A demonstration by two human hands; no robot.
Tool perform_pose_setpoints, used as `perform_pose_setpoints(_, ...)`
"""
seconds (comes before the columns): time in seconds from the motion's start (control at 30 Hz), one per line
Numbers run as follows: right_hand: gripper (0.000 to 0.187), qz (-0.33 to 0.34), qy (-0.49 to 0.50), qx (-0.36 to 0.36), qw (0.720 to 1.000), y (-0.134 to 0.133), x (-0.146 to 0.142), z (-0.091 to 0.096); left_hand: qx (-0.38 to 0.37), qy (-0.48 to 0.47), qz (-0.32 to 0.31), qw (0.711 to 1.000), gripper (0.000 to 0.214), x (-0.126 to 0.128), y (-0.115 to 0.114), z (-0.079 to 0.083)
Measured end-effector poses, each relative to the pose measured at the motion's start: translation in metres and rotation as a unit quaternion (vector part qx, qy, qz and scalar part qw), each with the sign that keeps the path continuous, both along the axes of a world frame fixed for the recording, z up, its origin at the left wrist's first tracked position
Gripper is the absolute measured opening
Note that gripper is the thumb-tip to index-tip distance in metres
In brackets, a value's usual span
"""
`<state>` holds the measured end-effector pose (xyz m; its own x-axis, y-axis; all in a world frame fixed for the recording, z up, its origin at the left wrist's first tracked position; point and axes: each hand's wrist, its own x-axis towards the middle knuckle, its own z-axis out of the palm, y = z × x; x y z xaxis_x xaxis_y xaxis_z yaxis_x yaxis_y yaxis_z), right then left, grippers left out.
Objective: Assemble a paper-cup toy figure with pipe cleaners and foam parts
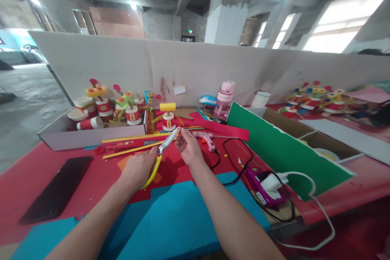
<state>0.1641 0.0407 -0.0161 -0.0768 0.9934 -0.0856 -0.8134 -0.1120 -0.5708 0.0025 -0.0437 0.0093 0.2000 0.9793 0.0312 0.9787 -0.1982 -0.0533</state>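
My left hand [140, 167] is closed round the yellow-handled scissors [156, 170], whose blades point up and to the right. The fingers of my right hand [188, 148] are pinched together at the blade tips. A tiny reddish-orange bit shows there, too small to name. Just behind the tips stands a paper-cup figure [168, 121] with a yellow paper roll on top and folded paper arms. To the right of my right hand lies a pink glue gun [207, 139]. Yellow paper strips [131, 151] and orange paper pieces lie near my left hand.
A white box [97, 138] with several cup figures stands at the left, a black phone [57, 189] in front of it. Blue sheets [173, 219] lie under my forearms. At right are a green-sided box [283, 150] and a purple power strip [265, 189] with trailing cables.
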Motion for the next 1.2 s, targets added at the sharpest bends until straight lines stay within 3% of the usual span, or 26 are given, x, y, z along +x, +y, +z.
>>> perform_pose_setpoints(0.77,0.017,0.019,-0.005,0.014,1.0,-0.0018,0.0005,0.0018,-0.011,-0.01,0.007,1.0,0.038,0.0014,-0.0009,0.0015)
perform_pose_setpoints(1.2,0.021,0.003,-0.082,0.02,0.996,0.0016,0.0033,0.0028,-0.007,-0.013,-0.001,1.0,0.045,-0.0013,0.0009,-0.0028)
